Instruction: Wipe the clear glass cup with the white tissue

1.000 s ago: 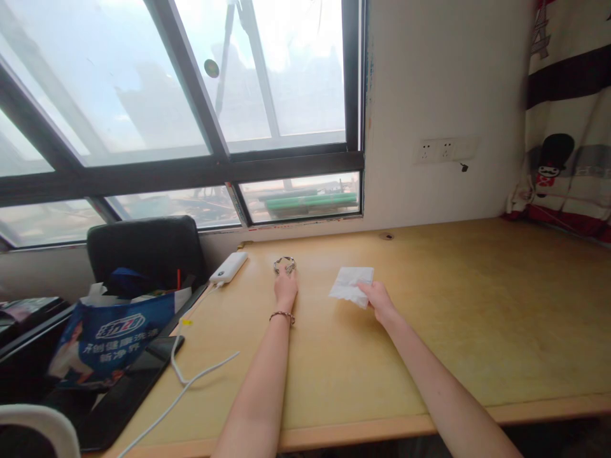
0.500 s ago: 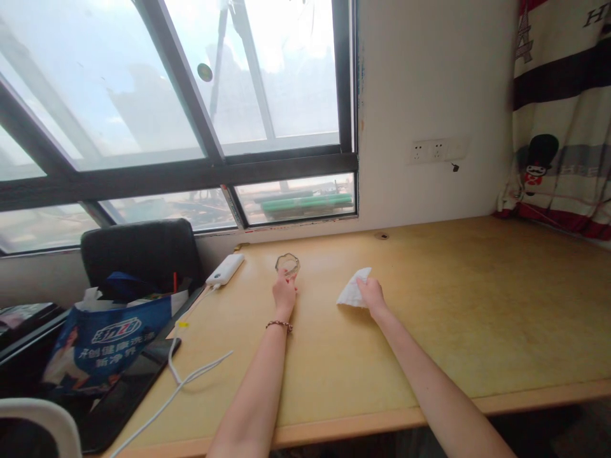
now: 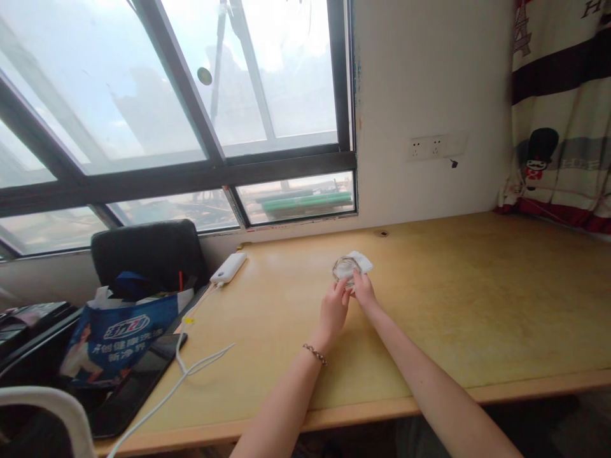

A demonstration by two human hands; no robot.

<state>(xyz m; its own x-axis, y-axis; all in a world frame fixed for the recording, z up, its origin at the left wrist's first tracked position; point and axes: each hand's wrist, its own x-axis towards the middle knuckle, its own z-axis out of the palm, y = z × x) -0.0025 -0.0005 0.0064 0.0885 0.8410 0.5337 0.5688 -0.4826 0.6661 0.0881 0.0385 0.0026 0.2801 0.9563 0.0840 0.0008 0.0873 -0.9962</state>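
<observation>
A small, clear round glass dish [image 3: 340, 264] with a darker rim is held just above the table. My left hand [image 3: 335, 306] is closed on its near edge, with a braided bracelet on that wrist. Close against it, my right hand [image 3: 365, 291] pinches a white tissue [image 3: 361, 260]. Part of the tissue lies behind the glass and shows through it; the rest sticks out to the right. The two hands almost touch, and their fingers partly hide the lower side of the dish.
The yellowish wooden table [image 3: 458, 305] runs along the window and wall. To the left lie a white power bank [image 3: 229, 268], its white cable [image 3: 203, 367] and a black tablet-like slab [image 3: 143, 375]. Beyond the table's left edge are a blue bag [image 3: 121, 334] and a black chair [image 3: 147, 251].
My left hand has carried the glass dish to the right, up to the tissue. My right hand has shifted slightly left, and the tissue now sits against the dish.
</observation>
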